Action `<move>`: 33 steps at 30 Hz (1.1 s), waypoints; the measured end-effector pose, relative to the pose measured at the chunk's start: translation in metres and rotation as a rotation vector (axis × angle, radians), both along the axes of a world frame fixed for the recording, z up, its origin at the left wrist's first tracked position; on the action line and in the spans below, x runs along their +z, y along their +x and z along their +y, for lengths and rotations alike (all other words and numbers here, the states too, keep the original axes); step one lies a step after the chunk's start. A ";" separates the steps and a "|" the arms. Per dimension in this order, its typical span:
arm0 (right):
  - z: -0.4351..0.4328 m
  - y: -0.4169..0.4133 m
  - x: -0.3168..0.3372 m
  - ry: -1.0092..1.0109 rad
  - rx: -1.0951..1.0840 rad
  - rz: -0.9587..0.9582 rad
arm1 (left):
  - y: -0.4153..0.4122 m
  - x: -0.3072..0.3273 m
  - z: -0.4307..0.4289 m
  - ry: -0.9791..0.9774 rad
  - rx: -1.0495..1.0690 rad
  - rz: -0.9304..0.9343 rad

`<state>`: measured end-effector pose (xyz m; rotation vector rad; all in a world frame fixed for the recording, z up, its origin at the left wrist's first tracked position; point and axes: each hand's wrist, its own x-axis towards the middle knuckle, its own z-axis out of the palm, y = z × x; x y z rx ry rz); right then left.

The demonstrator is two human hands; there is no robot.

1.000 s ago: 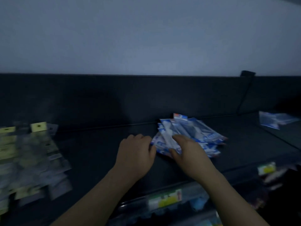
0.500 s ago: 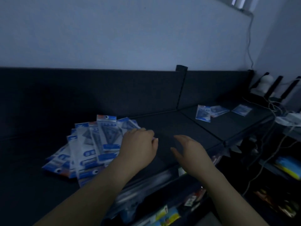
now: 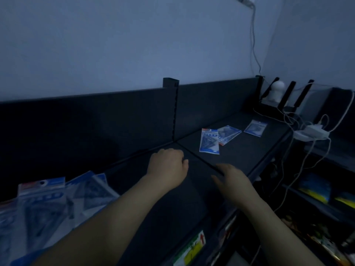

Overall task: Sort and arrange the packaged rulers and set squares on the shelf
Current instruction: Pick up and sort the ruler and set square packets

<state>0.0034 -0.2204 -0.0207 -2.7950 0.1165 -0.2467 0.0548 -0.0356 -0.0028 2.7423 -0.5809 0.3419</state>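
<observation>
Packaged set squares [image 3: 209, 140] lie flat on the dark shelf [image 3: 249, 150], beyond both hands and to their right, three packs well apart from the fingers. Another heap of packs [image 3: 57, 200] sits left of the left forearm. Left hand [image 3: 166, 163] is loosely curled and empty; right hand [image 3: 231, 179] is spread, holding nothing.

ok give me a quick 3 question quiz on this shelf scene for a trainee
1. True or false: the left hand holds a packet.
2. How many loose packets lie on the right shelf section? A) one B) three C) five
3. Where is the big pile of packets?

Key:
1. False; both it and the right hand are empty.
2. B.
3. On the left section, beside the left forearm.
</observation>
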 end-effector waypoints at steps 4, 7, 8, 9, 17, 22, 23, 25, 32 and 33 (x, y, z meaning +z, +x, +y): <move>-0.032 0.040 -0.009 0.005 -0.027 0.014 | 0.038 -0.008 -0.037 -0.002 -0.019 0.079; -0.062 0.079 -0.017 0.005 -0.023 0.011 | 0.071 -0.019 -0.069 -0.003 -0.001 0.159; -0.074 0.093 -0.020 0.006 -0.025 0.017 | 0.082 -0.023 -0.080 -0.014 0.014 0.187; -0.087 0.109 -0.023 0.011 -0.021 0.025 | 0.094 -0.027 -0.091 -0.028 0.033 0.213; -0.162 0.205 -0.042 -0.095 0.148 0.092 | 0.178 -0.053 -0.172 -0.084 0.236 0.371; -0.184 0.217 -0.048 -0.161 0.303 0.034 | 0.206 -0.046 -0.172 -0.298 0.328 0.498; -0.187 0.215 -0.049 -0.159 0.336 0.010 | 0.210 -0.045 -0.168 -0.304 0.330 0.524; -0.191 0.211 -0.050 -0.150 0.396 -0.048 | 0.214 -0.047 -0.163 -0.337 0.304 0.545; -0.219 0.220 -0.040 0.156 0.306 -0.144 | 0.220 -0.055 -0.167 -0.791 0.219 0.547; -0.230 0.228 -0.040 0.110 0.226 -0.202 | 0.222 -0.053 -0.173 -0.812 0.203 0.552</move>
